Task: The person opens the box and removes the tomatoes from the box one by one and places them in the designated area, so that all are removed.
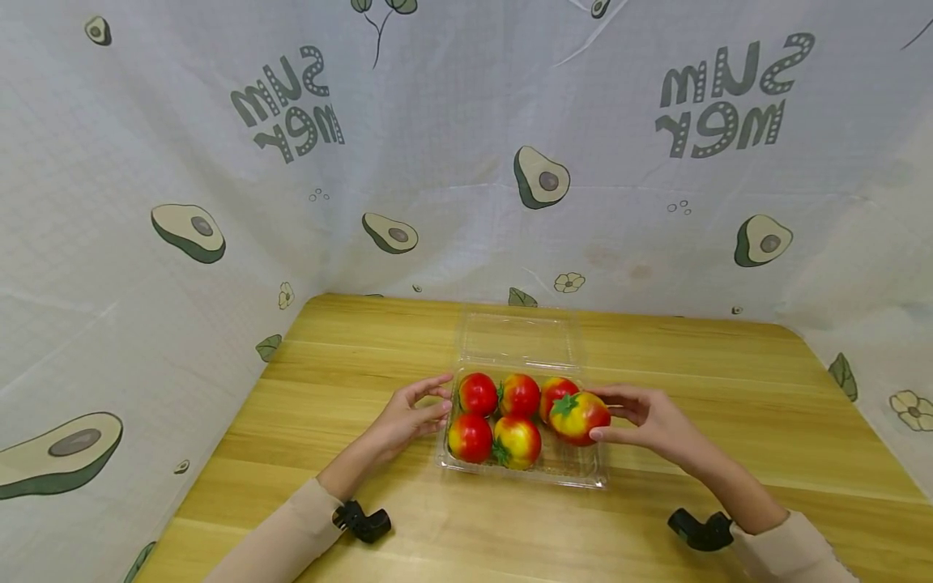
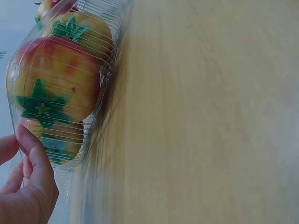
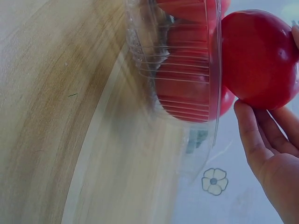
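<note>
A clear plastic clamshell box (image 1: 525,474) lies on the table with its lid (image 1: 519,338) folded back. Inside sit several red-and-yellow tomatoes (image 1: 470,438) with green star-shaped tops. My right hand (image 1: 656,421) grips another tomato (image 1: 579,418) by its right side, over the right part of the box. In the right wrist view this tomato (image 3: 259,58) is above the rim, thumb and fingers around it. On the opposite side my left hand (image 1: 404,417) touches the box's left edge, thumb and fingers apart. The left wrist view shows its fingertips (image 2: 29,137) at the clear wall.
The wooden tabletop (image 1: 364,348) extends around the box on all sides. A white cloth (image 1: 466,162) with avocado prints and mirrored lettering hangs behind and beside the table. Black camera mounts (image 1: 362,522) are strapped to both wrists.
</note>
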Tool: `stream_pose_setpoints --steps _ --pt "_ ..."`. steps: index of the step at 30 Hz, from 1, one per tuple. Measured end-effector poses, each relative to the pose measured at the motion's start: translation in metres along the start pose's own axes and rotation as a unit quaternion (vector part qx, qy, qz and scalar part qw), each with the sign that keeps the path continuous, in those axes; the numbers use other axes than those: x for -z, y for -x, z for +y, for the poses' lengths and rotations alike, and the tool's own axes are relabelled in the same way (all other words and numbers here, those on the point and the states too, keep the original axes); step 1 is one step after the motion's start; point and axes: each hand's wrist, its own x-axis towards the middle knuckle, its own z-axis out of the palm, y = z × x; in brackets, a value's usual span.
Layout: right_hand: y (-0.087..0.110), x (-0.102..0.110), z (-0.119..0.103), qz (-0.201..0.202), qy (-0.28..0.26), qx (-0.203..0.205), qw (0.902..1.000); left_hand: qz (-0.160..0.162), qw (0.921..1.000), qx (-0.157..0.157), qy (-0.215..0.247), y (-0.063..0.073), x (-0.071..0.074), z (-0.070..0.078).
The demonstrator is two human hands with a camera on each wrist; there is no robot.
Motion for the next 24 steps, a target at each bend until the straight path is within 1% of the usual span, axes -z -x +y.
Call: stream_pose_setpoints --steps 7,19,24 --pt "0.001 0.003 0.0 0.007 -0.023 0.002 0.9997 0.001 1.0 0.0 0.002 0.0 0.0 0.0" --pt "0.004 0.01 0.003 0.013 -0.064 -0.02 0.9977 -0.001 1.0 0.0 0.0 0.0 0.0 0.0" --pt "0.005 0.013 0.006 0.021 -0.072 -0.028 0.9968 -0.002 1.0 -0.001 0.002 0.0 0.0 0.0"
